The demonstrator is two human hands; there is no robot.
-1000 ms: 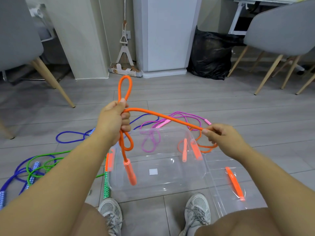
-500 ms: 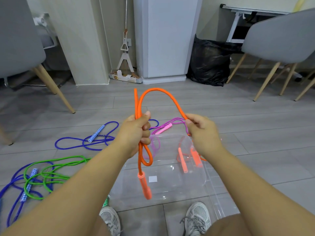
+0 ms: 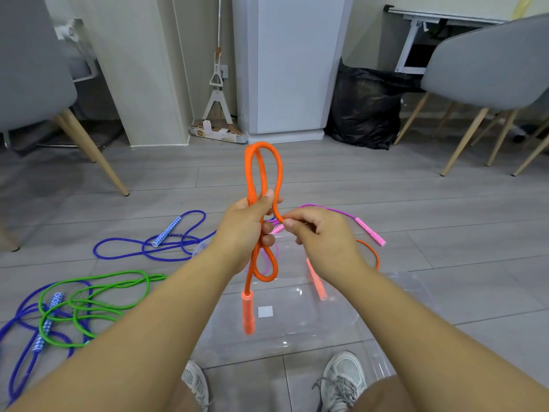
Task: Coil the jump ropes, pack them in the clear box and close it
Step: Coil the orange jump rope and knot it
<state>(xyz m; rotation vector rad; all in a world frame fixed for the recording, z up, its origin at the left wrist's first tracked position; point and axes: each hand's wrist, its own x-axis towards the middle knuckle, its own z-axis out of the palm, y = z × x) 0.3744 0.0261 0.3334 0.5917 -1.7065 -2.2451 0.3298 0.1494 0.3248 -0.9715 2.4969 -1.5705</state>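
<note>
My left hand (image 3: pixel 248 226) grips a bundle of orange jump rope (image 3: pixel 252 173), with two loops standing above the fist and one loop and an orange handle (image 3: pixel 248 312) hanging below. My right hand (image 3: pixel 319 234) pinches the same rope right beside the left fist. The rope's other orange handle (image 3: pixel 317 282) lies in the clear box (image 3: pixel 297 325) on the floor under my hands. A pink rope (image 3: pixel 370 230) trails behind the box. A blue rope (image 3: pixel 154 245) lies left of it. Green (image 3: pixel 98 289) and blue ropes are tangled at far left.
The box's clear lid (image 3: pixel 383 352) lies to the right of the box. My two shoes (image 3: pixel 341 379) sit at its near edge. Grey chairs (image 3: pixel 487 69) stand at left and right, a black bag (image 3: pixel 365 108) and a mop (image 3: pixel 218 93) at the back.
My right hand has come in from the right to the left fist, folding the stretched rope into a second loop above the fist. The camera has tilted up a little.
</note>
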